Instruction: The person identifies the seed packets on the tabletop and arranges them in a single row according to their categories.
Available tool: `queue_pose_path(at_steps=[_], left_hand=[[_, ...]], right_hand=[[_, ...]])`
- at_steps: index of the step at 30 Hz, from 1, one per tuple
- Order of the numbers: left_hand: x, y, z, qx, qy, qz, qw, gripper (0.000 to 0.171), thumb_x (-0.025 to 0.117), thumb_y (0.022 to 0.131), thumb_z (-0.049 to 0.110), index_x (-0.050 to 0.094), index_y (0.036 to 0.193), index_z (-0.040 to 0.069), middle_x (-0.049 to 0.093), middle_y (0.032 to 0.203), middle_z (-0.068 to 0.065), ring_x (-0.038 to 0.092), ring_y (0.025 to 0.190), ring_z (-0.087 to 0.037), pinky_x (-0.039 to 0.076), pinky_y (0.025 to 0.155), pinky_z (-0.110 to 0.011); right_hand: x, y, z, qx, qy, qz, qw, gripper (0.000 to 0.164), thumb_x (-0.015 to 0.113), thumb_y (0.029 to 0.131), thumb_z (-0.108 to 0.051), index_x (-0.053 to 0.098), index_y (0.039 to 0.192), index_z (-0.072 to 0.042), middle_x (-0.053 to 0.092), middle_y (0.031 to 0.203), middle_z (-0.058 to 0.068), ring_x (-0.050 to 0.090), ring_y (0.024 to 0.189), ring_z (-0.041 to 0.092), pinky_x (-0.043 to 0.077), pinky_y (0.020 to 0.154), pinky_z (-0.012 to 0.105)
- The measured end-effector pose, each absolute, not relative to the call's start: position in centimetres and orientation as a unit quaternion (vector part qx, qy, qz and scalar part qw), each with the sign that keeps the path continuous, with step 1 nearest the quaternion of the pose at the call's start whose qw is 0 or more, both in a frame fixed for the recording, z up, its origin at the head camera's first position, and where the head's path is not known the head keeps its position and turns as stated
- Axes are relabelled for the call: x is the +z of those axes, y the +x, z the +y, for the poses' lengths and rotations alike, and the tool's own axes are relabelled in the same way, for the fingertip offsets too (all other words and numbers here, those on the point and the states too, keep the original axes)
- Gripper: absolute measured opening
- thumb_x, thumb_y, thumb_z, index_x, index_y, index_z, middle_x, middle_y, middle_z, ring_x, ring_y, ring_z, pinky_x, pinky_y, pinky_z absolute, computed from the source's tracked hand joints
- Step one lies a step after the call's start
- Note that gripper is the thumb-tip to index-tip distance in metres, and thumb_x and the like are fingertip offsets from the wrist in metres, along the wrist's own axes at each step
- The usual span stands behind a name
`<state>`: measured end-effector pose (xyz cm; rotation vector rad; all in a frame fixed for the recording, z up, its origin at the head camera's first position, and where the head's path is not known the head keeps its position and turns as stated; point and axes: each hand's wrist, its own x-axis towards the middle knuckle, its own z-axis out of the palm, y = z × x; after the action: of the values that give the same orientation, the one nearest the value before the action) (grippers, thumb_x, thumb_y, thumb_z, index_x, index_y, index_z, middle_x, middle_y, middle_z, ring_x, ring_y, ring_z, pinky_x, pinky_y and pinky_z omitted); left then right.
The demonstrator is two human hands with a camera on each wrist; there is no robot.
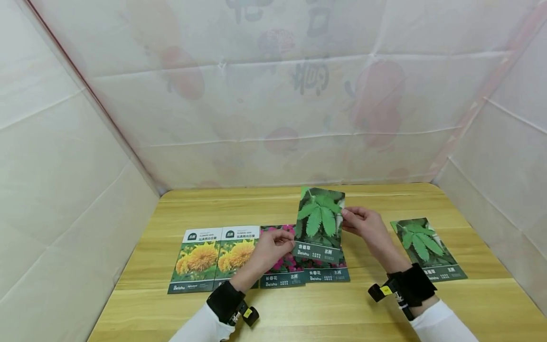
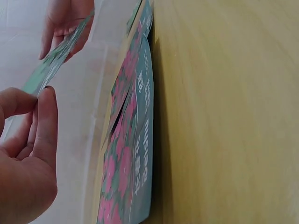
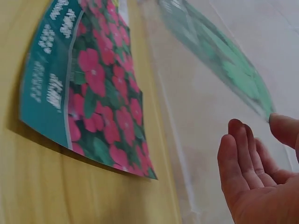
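A seed packet with a green leaf picture (image 1: 318, 218) is held up over the table between both hands. My left hand (image 1: 273, 249) pinches its lower left corner between thumb and forefinger. At its right edge, my right hand (image 1: 368, 230) grips it with the thumb in front. A strip of green shows at the packet's upper left corner; whether it is a second packet cannot be told. Below it lie two packets with pink flowers, the left one (image 1: 273, 280) and the right one (image 1: 329, 275), partly hidden by the raised packet and my left hand.
Two yellow-flower packets, one at the far left (image 1: 196, 261) and one beside it (image 1: 235, 256), lie side by side. Another green leaf packet (image 1: 427, 244) lies tilted at the right. Pale cloth walls (image 1: 256, 161) enclose the wooden table (image 1: 342, 313) at the back and sides.
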<state>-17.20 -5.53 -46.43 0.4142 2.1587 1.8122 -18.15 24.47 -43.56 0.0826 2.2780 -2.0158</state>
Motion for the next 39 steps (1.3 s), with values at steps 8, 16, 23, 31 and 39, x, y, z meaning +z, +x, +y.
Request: queue_pose_path(at_steps=[8, 16, 23, 31, 39], left_hand=[[-46.6, -17.0, -5.2, 0.675, 0.117, 0.714, 0.141, 0.019, 0.067, 0.098, 0.004, 0.066, 0.114, -0.007, 0.067, 0.096, -0.011, 0.072, 0.085, -0.034, 0.065, 0.084, -0.051], [-46.7, -16.9, -5.1, 0.679, 0.123, 0.71, 0.143, 0.019, 0.068, 0.098, 0.003, 0.066, 0.113, -0.008, 0.067, 0.097, -0.012, 0.072, 0.084, -0.037, 0.066, 0.083, -0.049], [-46.7, -16.9, -5.1, 0.678, 0.132, 0.708, 0.147, 0.02, 0.068, 0.098, 0.004, 0.067, 0.114, -0.007, 0.067, 0.098, -0.012, 0.073, 0.082, -0.028, 0.066, 0.083, -0.046], [-46.7, -16.9, -5.8, 0.663, 0.167, 0.718, 0.132, 0.027, 0.067, 0.103, 0.013, 0.068, 0.122, -0.006, 0.07, 0.11, -0.025, 0.07, 0.098, -0.043, 0.063, 0.091, -0.049], [-47.9, -18.1, -8.4, 0.661, 0.213, 0.716, 0.065, 0.033, 0.061, 0.108, 0.021, 0.063, 0.13, -0.002, 0.066, 0.116, -0.022, 0.068, 0.104, -0.039, 0.064, 0.089, -0.046]], right_hand=[[-44.1, -17.7, 23.5, -0.67, 0.023, 0.742, 0.026, 0.048, 0.066, 0.105, -0.025, 0.058, 0.135, 0.012, 0.072, 0.11, 0.01, 0.071, 0.095, 0.014, 0.062, 0.096, 0.038], [-44.1, -17.6, 23.1, -0.658, 0.03, 0.752, 0.015, 0.043, 0.064, 0.106, -0.021, 0.058, 0.134, 0.012, 0.071, 0.11, 0.013, 0.07, 0.092, 0.01, 0.063, 0.092, 0.031], [-44.3, -17.8, 23.1, -0.638, 0.03, 0.77, 0.008, 0.036, 0.061, 0.107, -0.015, 0.06, 0.13, 0.013, 0.071, 0.107, 0.013, 0.07, 0.089, 0.01, 0.064, 0.087, 0.027], [-44.0, -17.6, 24.4, -0.61, 0.04, 0.792, 0.007, 0.037, 0.058, 0.109, -0.016, 0.058, 0.132, 0.013, 0.07, 0.11, 0.015, 0.067, 0.09, 0.008, 0.063, 0.085, 0.022], [-43.6, -16.6, 28.0, -0.575, 0.065, 0.815, 0.023, 0.045, 0.055, 0.111, -0.022, 0.052, 0.141, 0.011, 0.065, 0.124, 0.021, 0.064, 0.094, 0.002, 0.063, 0.089, 0.026]])
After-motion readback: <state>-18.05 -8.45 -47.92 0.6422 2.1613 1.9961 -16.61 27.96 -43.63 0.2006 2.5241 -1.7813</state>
